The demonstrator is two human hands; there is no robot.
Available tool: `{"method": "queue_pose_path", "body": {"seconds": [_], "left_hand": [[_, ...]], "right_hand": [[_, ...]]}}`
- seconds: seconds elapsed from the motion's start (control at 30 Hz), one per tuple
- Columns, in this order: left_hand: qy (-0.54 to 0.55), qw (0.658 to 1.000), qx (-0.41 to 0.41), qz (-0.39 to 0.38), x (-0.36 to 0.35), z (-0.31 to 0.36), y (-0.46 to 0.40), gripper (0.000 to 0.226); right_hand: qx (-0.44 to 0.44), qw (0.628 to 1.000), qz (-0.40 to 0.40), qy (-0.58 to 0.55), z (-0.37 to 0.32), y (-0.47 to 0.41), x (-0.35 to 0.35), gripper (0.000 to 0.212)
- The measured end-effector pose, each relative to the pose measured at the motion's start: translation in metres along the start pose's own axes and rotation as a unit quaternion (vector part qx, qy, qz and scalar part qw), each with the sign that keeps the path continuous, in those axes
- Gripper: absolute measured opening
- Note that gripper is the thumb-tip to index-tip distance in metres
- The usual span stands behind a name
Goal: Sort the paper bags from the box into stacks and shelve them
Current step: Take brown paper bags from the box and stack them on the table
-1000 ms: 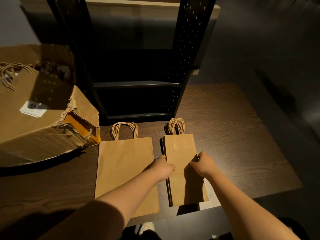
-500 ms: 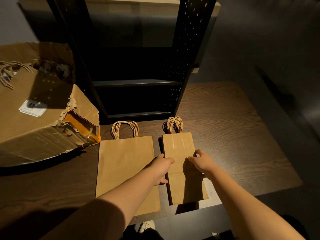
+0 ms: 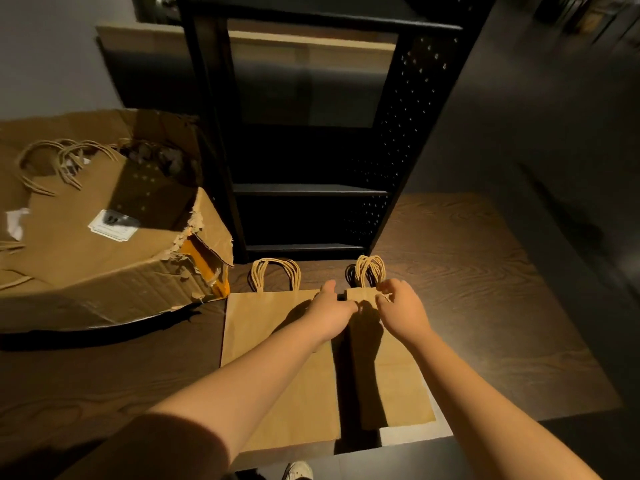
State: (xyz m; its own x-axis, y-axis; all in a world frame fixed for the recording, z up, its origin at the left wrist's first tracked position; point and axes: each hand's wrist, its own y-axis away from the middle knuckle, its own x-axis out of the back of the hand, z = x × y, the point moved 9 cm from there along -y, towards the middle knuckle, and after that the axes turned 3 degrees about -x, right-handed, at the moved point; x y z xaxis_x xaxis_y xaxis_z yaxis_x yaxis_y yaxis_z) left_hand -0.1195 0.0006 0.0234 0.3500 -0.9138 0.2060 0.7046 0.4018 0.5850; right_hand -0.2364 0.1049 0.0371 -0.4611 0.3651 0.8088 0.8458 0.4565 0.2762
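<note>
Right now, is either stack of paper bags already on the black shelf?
No: both the wide stack and the narrow stack lie flat on the wooden table, in front of the black shelf.

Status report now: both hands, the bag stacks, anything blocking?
Left hand and right hand grip top edge of narrow stack. Wide stack flat beside it. Shelf ahead open; box off left, nothing blocking.

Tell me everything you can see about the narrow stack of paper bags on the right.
The narrow stack of bags is plain brown paper, lying flat on the dark wood table, near end overhanging its edge. Its twisted paper handles point toward the black shelf. The left hand and right hand meet at its top edge. A wider bag lies alongside, left.
</note>
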Motion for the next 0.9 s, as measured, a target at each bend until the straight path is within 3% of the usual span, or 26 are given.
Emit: {"method": "queue_pose_path", "body": {"seconds": [0.17, 0.33, 0.57, 0.7, 0.77, 0.83, 0.9], "left_hand": [[0.003, 0.996, -0.085, 0.021, 0.077, 0.043, 0.026, 0.06], [0.003, 0.988, -0.137, 0.073, 0.18, 0.073, 0.059, 0.044], [0.051, 0.976, -0.132, 0.165, 0.328, 0.052, 0.091, 0.034], [0.087, 0.976, -0.103, 0.171, 0.394, 0.019, 0.086, 0.031], [0.086, 0.978, -0.071, 0.177, 0.427, -0.002, 0.079, 0.033], [0.052, 0.98, -0.033, 0.189, 0.456, -0.024, 0.072, 0.033], [0.037, 0.979, 0.003, 0.201, 0.482, -0.044, 0.064, 0.032]], "right_hand": [[0.12, 0.99, -0.014, -0.074, -0.115, 0.011, 0.008, 0.012], [0.24, 0.962, -0.023, -0.127, -0.241, 0.03, -0.002, 0.011], [0.27, 0.942, -0.094, -0.177, -0.384, 0.044, -0.061, 0.012], [0.187, 0.929, -0.202, -0.249, -0.429, 0.038, -0.112, 0.01], [0.073, 0.918, -0.268, -0.283, -0.43, 0.025, -0.146, 0.01], [-0.066, 0.876, -0.328, -0.348, -0.42, 0.018, -0.176, 0.007], [-0.143, 0.86, -0.314, -0.376, -0.409, 0.006, -0.191, 0.012]]}}
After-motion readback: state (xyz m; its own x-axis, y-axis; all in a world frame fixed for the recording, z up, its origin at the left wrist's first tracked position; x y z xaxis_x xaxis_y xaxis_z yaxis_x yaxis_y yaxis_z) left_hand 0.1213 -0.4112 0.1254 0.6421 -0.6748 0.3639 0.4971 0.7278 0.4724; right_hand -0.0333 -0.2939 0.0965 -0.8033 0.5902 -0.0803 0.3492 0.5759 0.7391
